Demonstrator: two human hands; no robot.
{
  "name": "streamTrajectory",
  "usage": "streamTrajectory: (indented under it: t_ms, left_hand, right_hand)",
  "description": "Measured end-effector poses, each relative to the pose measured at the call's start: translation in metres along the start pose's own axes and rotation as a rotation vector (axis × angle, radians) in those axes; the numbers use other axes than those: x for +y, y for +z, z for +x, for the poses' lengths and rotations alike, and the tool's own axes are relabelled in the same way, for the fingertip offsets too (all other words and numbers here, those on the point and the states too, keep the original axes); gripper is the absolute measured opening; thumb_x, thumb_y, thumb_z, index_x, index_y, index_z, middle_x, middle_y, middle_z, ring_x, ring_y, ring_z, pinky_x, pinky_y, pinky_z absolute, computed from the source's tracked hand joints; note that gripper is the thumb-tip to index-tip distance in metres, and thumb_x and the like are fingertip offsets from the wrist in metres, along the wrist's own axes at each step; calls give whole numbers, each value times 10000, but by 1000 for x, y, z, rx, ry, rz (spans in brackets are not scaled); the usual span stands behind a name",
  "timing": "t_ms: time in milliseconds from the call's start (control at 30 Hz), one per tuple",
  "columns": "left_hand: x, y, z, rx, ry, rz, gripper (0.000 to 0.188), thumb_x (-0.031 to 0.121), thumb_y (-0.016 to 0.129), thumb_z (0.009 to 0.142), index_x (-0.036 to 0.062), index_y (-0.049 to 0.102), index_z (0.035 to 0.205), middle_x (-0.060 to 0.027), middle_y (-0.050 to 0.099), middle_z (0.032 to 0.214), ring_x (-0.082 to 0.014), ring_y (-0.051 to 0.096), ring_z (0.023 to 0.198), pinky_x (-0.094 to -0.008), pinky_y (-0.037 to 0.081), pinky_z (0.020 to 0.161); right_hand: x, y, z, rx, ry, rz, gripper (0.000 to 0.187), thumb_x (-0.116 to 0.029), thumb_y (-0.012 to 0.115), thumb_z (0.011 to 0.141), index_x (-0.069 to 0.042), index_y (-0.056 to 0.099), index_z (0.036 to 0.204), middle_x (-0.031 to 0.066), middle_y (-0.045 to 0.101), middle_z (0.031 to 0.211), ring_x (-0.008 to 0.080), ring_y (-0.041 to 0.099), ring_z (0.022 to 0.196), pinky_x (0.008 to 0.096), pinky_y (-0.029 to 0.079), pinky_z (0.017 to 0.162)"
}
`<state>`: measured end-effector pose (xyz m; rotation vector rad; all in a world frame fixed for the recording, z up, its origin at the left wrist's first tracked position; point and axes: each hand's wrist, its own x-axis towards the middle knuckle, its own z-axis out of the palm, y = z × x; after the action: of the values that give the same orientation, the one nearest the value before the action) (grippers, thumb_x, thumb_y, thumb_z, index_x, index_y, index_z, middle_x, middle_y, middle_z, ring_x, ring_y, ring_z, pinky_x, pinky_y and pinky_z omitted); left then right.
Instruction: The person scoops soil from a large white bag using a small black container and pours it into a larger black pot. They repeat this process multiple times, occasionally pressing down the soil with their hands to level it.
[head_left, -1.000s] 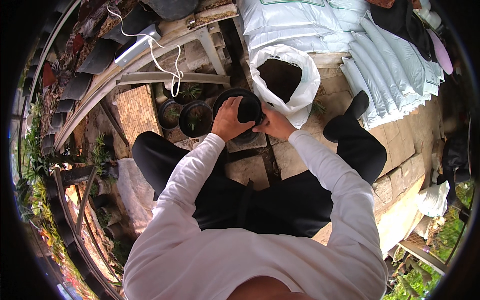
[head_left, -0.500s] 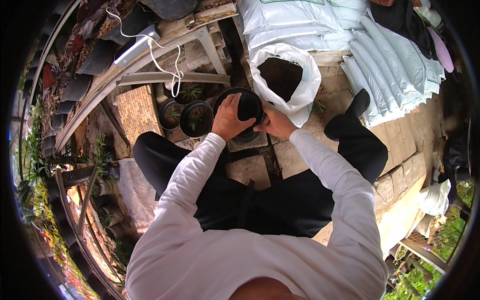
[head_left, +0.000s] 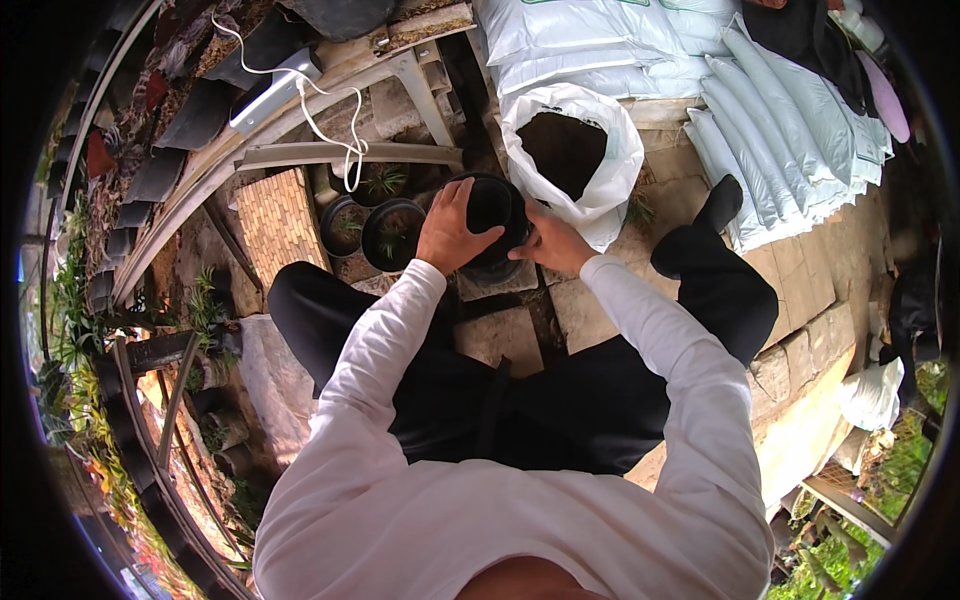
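Note:
Between my two hands is a black plastic plant pot [head_left: 490,200], its dark mouth turned up toward me. My left hand [head_left: 452,232] is closed on the pot's left side, with the thumb reaching over the rim. On the opposite side my right hand [head_left: 552,242] grips the pot's wall, its fingers partly hidden. Below it another dark round pot or rim [head_left: 492,270] shows. Just left stand black pots with small green spiky plants, one of them a round pot [head_left: 393,238]. Right beyond my right hand is an open white sack [head_left: 625,165] of dark soil.
Stacked pale plastic sacks [head_left: 580,50] lie at the far side, and more lean at the right [head_left: 780,130]. A woven-look tan panel [head_left: 277,222] and a curved metal frame [head_left: 350,155] stand left. A white cable [head_left: 355,130] hangs over the frame. Paving slabs [head_left: 500,338] cover the ground.
My left hand has shifted slightly left and nearer. The pot between my hands has turned or tilted a little, showing more of its dark inside. My right hand is nearly where it was.

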<state>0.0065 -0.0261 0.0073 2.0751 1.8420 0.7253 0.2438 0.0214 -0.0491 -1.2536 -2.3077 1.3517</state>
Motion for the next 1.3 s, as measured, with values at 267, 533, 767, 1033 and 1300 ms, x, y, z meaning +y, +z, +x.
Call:
streamTrajectory:
  t_ms: [267, 533, 767, 1033, 1300]
  left_hand:
    - [-2, 1, -3, -7, 14, -14, 915, 397, 897, 763, -28, 505, 1472, -229, 571, 1432, -424, 549, 1338, -487, 466, 1134]
    - [4, -2, -2, -2, -2, -63, 951, 432, 879, 763, -42, 483, 1486, -242, 559, 1432, -418, 541, 1350, -481, 463, 1138]
    - [3, 10, -6, -89, 9, -24, 988, 460, 882, 755, -30, 467, 1506, -254, 547, 1460, -428, 524, 1381, -486, 450, 1153]
    - [13, 7, -2, -3, 23, -85, 966, 448, 884, 768, -14, 471, 1510, -250, 561, 1441, -441, 543, 1355, -496, 455, 1143]
    - [9, 5, -6, -53, 27, -6, 943, 421, 881, 772, -20, 475, 1500, -236, 570, 1425, -423, 524, 1365, -486, 440, 1159]
  right_hand:
    - [-2, 0, 0, 3, -17, 59, 1078, -438, 882, 833, 11, 277, 1604, 162, 756, 884, 344, 743, 908, 428, 562, 826]
    - [-9, -5, -2, -19, 21, 30, 1130, -449, 885, 825, 38, 248, 1621, 160, 761, 900, 340, 746, 926, 421, 558, 854]
    - [1, 2, 3, 12, -6, 53, 1095, -450, 886, 822, -21, 272, 1620, 152, 763, 914, 331, 746, 952, 424, 558, 867]
    - [-2, -1, 3, -12, 5, 52, 1094, -435, 889, 823, -13, 261, 1613, 157, 766, 928, 339, 747, 949, 438, 560, 865]
    - [-8, -2, 0, -4, 4, 13, 1081, -436, 895, 813, -25, 289, 1608, 166, 768, 921, 346, 749, 931, 427, 560, 849]
